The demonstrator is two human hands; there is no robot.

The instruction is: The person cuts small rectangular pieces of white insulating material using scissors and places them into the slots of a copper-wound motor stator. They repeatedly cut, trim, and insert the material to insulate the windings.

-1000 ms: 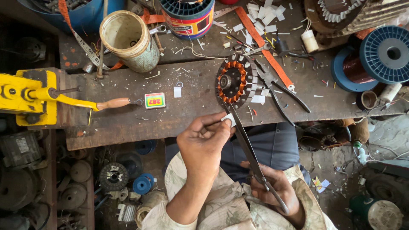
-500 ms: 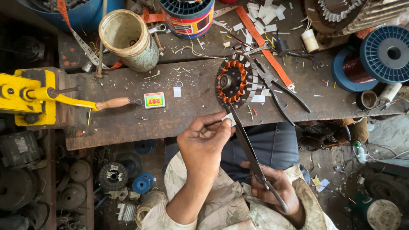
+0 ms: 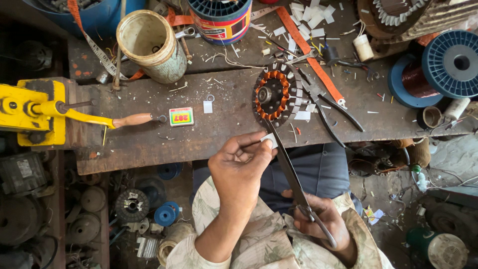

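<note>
**Scissors and paper slip held over the desk edge**

Scissors (image 3: pixel 294 184) run as a long dark pair of blades from our right hand (image 3: pixel 323 219), low near our lap, up toward the motor stator (image 3: pixel 273 95) with its orange copper windings, which lies on the wooden desk (image 3: pixel 224 129). Our right hand is closed around the scissor handles. Our left hand (image 3: pixel 239 167) pinches a small white paper slip (image 3: pixel 269 140) between thumb and fingertips, right against the blade (whether the blades are biting the slip we cannot tell). More white paper pieces (image 3: pixel 308 15) lie scattered at the far side of the desk. Pliers (image 3: pixel 326 107) rest just right of the stator, beside an orange strap (image 3: pixel 308 55). A small matchbox (image 3: pixel 181 116) lies near a yellow hand-crank winder (image 3: pixel 35 112), and an open tin can (image 3: pixel 152 47) stands behind them.
</note>
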